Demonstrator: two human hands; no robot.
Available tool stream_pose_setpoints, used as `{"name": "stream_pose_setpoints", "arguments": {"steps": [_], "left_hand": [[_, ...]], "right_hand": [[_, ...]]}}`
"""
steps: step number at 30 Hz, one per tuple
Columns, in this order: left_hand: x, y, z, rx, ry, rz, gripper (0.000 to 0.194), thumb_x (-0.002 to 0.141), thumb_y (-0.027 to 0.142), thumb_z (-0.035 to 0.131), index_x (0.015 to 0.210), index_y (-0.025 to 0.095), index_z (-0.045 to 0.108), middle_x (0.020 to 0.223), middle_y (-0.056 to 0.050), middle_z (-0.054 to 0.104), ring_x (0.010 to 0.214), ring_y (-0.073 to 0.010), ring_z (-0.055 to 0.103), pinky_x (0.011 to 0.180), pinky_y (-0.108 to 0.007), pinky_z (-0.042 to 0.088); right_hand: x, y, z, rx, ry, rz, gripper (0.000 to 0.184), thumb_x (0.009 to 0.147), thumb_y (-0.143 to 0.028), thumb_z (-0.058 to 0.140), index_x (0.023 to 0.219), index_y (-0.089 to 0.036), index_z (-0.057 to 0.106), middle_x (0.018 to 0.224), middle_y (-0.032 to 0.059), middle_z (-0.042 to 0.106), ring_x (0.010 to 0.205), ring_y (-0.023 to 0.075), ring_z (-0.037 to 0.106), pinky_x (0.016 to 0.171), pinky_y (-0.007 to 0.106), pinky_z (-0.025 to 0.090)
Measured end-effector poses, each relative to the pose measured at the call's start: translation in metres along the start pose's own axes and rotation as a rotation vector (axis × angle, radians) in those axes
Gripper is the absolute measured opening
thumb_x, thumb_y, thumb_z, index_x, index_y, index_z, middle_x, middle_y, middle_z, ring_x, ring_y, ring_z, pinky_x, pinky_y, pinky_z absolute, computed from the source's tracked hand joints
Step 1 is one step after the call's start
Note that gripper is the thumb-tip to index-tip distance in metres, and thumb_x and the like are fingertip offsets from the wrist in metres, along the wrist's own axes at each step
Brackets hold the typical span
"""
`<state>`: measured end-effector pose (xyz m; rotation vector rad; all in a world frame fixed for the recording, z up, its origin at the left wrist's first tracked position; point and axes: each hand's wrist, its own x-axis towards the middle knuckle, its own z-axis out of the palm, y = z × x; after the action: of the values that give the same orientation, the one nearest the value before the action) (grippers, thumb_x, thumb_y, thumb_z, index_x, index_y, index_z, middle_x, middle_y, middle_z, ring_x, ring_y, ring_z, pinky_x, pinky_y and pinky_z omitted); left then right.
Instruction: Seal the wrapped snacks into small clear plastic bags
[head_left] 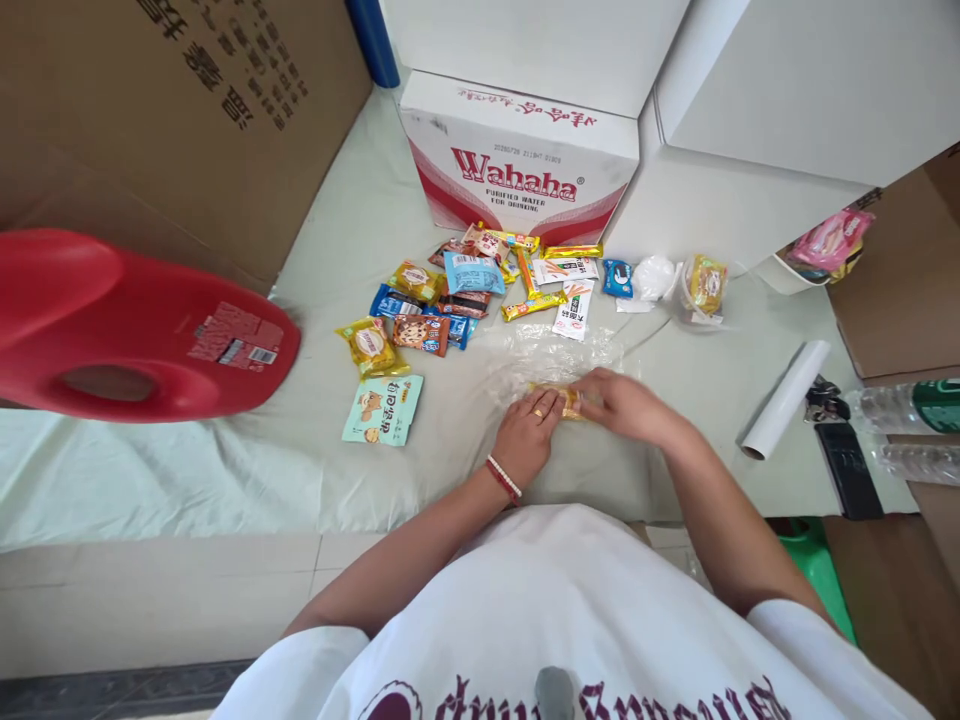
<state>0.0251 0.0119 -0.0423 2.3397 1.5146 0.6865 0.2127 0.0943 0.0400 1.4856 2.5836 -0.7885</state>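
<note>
A small yellow-wrapped snack packet (568, 403) lies on the cloth in front of me, partly hidden by my fingers. My left hand (527, 428), with a ring and a beaded bracelet, has its bent fingers pressed on the packet's left end. On the right end are the fingers of my right hand (621, 404); its fingertips are partly hidden. A crinkled clear plastic bag (551, 348) lies spread just beyond both hands. Loose snacks are piled past it, among them a chocolate-chip cookie packet (421, 335) and a yellow stick packet (534, 306). A mint-green pouch (383, 410) lies to the left.
A Wahaha water carton (517, 180) stands behind the snacks. On the left are a large red jug (150, 330) and a cardboard box (165, 130). A clear tub (703, 292), a white roll (786, 400), a black phone (849, 470) and plastic bottles (892, 408) are to the right.
</note>
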Motion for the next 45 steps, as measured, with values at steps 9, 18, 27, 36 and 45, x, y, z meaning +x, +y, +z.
{"name": "stream_pose_setpoints", "arguments": {"steps": [9,18,27,36,45], "left_hand": [[-0.002,-0.001,-0.006,0.130,-0.046,-0.002,0.045,0.099,0.015,0.045,0.138,0.027,0.063,0.142,-0.007,0.066,0.127,-0.0296,0.057,0.098,-0.048,0.040],[-0.002,-0.003,-0.003,0.123,-0.063,-0.009,0.045,0.098,0.015,0.047,0.138,0.027,0.064,0.143,-0.009,0.064,0.103,-0.0279,0.062,0.083,-0.046,0.045],[-0.010,-0.038,-0.006,-0.428,0.309,-0.415,0.030,0.093,0.017,0.048,0.115,0.021,0.068,0.118,-0.008,0.071,0.101,-0.0194,0.068,0.092,-0.038,0.055],[0.014,-0.041,-0.034,-0.252,0.079,-0.650,0.038,0.093,0.050,0.056,0.109,0.018,0.068,0.105,-0.012,0.068,0.107,-0.0300,0.062,0.096,-0.045,0.049],[0.012,-0.034,-0.048,-0.693,0.154,-0.615,0.030,0.081,0.026,0.058,0.110,0.021,0.062,0.107,-0.005,0.066,0.075,-0.0151,0.059,0.070,-0.028,0.049]], "right_hand": [[0.093,0.012,-0.009,-0.236,0.104,0.000,0.050,0.088,-0.032,0.071,0.133,-0.013,0.062,0.115,0.0171,0.071,0.116,0.0341,0.053,0.092,0.040,0.043],[0.033,0.011,-0.006,0.081,0.168,-0.344,0.016,0.097,-0.025,0.053,0.094,-0.018,0.068,0.105,0.0084,0.061,0.089,0.0179,0.057,0.078,0.027,0.043],[-0.019,0.001,0.059,0.084,0.197,-0.356,0.047,0.102,-0.014,0.038,0.149,-0.023,0.042,0.112,0.0117,0.066,0.098,0.0228,0.061,0.082,0.035,0.050],[-0.021,-0.013,0.074,0.235,0.234,-0.210,0.033,0.104,-0.029,0.045,0.124,-0.026,0.071,0.091,0.0052,0.060,0.087,0.0211,0.051,0.078,0.033,0.046],[-0.027,-0.015,0.082,0.103,0.279,-0.245,0.039,0.104,-0.019,0.042,0.129,-0.029,0.070,0.095,0.0063,0.056,0.091,0.0221,0.045,0.080,0.034,0.040]]}}
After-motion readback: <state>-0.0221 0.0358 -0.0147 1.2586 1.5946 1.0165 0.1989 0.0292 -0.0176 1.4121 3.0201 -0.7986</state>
